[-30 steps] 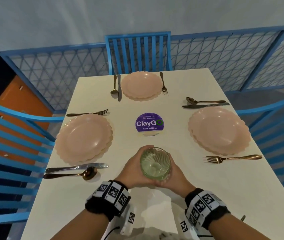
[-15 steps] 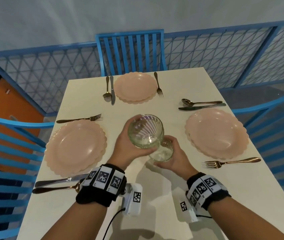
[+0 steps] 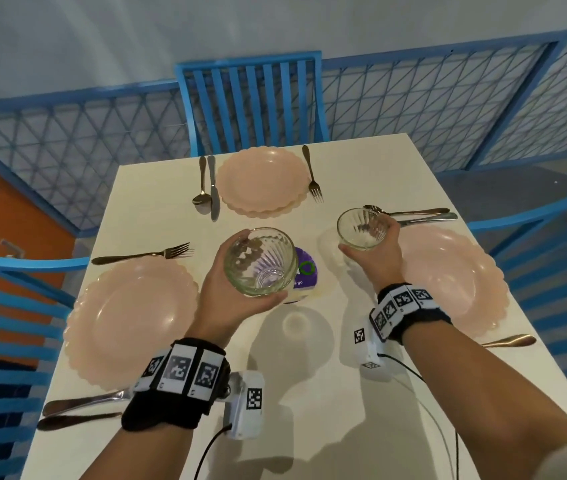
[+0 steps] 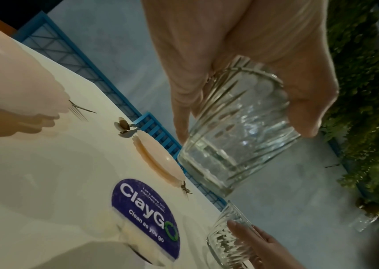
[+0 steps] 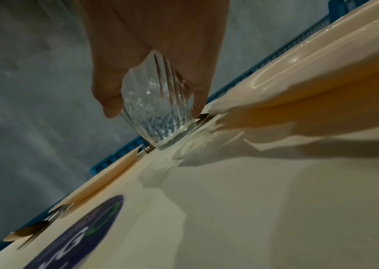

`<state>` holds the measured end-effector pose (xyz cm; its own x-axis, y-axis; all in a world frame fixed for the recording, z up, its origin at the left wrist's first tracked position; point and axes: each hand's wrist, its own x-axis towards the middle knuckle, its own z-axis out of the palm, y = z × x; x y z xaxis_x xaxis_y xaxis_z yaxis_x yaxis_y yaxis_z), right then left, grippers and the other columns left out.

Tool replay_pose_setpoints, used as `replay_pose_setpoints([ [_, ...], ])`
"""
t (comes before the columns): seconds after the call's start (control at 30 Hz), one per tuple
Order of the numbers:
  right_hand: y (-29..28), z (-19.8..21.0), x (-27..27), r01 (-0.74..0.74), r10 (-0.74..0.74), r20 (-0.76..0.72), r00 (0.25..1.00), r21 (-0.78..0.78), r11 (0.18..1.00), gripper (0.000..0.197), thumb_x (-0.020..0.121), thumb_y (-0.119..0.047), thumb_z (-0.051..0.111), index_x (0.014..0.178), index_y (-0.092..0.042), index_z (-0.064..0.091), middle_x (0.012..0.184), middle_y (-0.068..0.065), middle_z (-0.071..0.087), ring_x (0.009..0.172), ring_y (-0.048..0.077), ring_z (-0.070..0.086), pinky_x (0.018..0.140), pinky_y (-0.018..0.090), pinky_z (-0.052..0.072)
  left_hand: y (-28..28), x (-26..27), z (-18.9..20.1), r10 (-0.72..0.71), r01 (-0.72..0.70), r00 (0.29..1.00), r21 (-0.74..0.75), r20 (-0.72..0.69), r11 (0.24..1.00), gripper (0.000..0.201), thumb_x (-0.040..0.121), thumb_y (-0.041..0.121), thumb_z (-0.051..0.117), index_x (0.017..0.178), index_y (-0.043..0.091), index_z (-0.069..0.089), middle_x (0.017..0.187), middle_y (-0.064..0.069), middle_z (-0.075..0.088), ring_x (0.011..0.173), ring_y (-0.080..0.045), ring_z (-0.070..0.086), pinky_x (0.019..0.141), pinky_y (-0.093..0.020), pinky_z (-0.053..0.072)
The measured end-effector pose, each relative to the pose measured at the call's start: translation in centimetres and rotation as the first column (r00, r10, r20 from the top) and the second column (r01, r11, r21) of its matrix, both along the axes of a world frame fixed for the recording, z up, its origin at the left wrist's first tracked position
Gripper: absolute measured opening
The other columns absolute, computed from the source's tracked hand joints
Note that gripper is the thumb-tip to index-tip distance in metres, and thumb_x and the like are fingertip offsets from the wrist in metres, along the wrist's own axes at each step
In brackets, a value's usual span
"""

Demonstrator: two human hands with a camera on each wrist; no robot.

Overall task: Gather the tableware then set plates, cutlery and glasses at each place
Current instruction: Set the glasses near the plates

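Observation:
My left hand (image 3: 219, 278) grips a ribbed clear glass (image 3: 259, 261) from the side, held tilted above the table's middle over a purple sticker (image 3: 304, 275). The same glass (image 4: 237, 131) fills the left wrist view, clear of the table. My right hand (image 3: 382, 254) grips a second ribbed glass (image 3: 361, 230) at the far left corner of the right pink plate (image 3: 448, 278), beside a spoon and knife (image 3: 420, 213). In the right wrist view this glass (image 5: 158, 112) has its base down at the table top; contact is unclear. Pink plates also lie at the left (image 3: 129, 317) and far (image 3: 261, 178) places.
The cream table (image 3: 309, 393) carries a fork (image 3: 143, 255) and a knife and spoon (image 3: 81, 403) by the left plate. A spoon and knife (image 3: 207, 185) and a fork (image 3: 311, 174) flank the far plate. Blue chairs stand far (image 3: 250, 98), left (image 3: 5, 271) and right (image 3: 534, 216).
The two stacked glasses have come apart. My left hand lifted the upper one over the sticker, and my right hand carried the lower one forward and right to the right plate.

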<state>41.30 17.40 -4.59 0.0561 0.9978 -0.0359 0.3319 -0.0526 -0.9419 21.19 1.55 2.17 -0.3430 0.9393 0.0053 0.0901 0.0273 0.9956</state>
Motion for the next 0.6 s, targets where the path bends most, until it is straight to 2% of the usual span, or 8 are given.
replay_pose_setpoints([
  [0.13, 1.0, -0.9, 0.0, 0.015, -0.015, 0.012, 1.000, -0.023, 1.000, 0.088, 0.063, -0.010, 0.085, 0.134, -0.011, 0.033, 0.135, 0.007, 0.051, 0.123, 0.020, 0.049, 0.093, 0.012, 0.032, 0.3, -0.2, -0.6, -0.001, 0.001, 1.000, 0.003, -0.005, 1.000, 0.098, 0.037, 0.028, 0.085, 0.127, 0.023, 0.046, 0.110, 0.022, 0.061, 0.106, 0.004, 0.058, 0.096, -0.025, 0.048],
  [0.3, 1.0, -1.2, -0.3, 0.018, -0.017, 0.034, 0.999, -0.026, 0.999, 0.089, 0.063, -0.009, 0.084, 0.135, -0.011, 0.033, 0.136, 0.007, 0.050, 0.125, 0.020, 0.047, 0.096, 0.014, 0.031, 0.3, -0.2, -1.1, -0.024, 0.023, 0.999, -0.016, -0.031, 1.000, 0.094, 0.040, 0.029, 0.084, 0.125, 0.027, 0.046, 0.108, 0.027, 0.062, 0.109, 0.004, 0.057, 0.096, -0.021, 0.047],
  [0.4, 0.1, -0.3, -0.3, 0.031, -0.031, 0.077, 0.997, -0.001, 1.000, 0.097, 0.062, -0.008, 0.085, 0.141, -0.008, 0.028, 0.142, 0.010, 0.039, 0.130, 0.022, 0.041, 0.105, 0.022, 0.032, 0.1, 0.0, -1.2, -0.028, 0.028, 0.999, -0.006, -0.029, 1.000, 0.093, 0.039, 0.029, 0.084, 0.124, 0.028, 0.046, 0.110, 0.020, 0.061, 0.108, 0.005, 0.057, 0.092, -0.014, 0.047],
  [0.47, -1.8, 0.8, -0.2, 0.030, -0.043, 0.149, 0.988, 0.090, 0.995, 0.101, 0.062, -0.006, 0.084, 0.143, -0.006, 0.024, 0.143, 0.014, 0.030, 0.131, 0.024, 0.036, 0.106, 0.023, 0.029, -0.1, 0.1, -1.1, -0.029, 0.029, 0.999, -0.004, -0.017, 1.000, 0.092, 0.039, 0.028, 0.084, 0.122, 0.029, 0.046, 0.108, 0.023, 0.062, 0.105, 0.008, 0.057, 0.087, -0.010, 0.047],
  [0.53, -4.4, 1.8, -0.4, -0.065, 0.042, 0.135, 0.990, 0.176, 0.982, 0.098, 0.064, -0.004, 0.082, 0.144, -0.007, 0.024, 0.143, 0.013, 0.030, 0.132, 0.021, 0.035, 0.106, 0.019, 0.026, -0.4, 0.1, -1.1, -0.032, 0.032, 0.999, -0.009, -0.009, 0.999, 0.089, 0.039, 0.028, 0.084, 0.120, 0.033, 0.047, 0.105, 0.030, 0.062, 0.104, 0.009, 0.058, 0.085, -0.008, 0.047],
  [0.6, -7.4, 2.6, -0.8, -0.297, 0.289, 0.077, 0.954, 0.141, 0.944, 0.096, 0.066, -0.007, 0.081, 0.144, -0.012, 0.025, 0.144, 0.004, 0.034, 0.132, 0.012, 0.036, 0.108, 0.022, 0.027, -0.7, 0.3, -1.0, -0.031, 0.031, 1.000, -0.013, -0.006, 0.999, 0.089, 0.038, 0.027, 0.085, 0.119, 0.033, 0.048, 0.104, 0.033, 0.062, 0.104, 0.009, 0.058, 0.085, -0.009, 0.047],
])
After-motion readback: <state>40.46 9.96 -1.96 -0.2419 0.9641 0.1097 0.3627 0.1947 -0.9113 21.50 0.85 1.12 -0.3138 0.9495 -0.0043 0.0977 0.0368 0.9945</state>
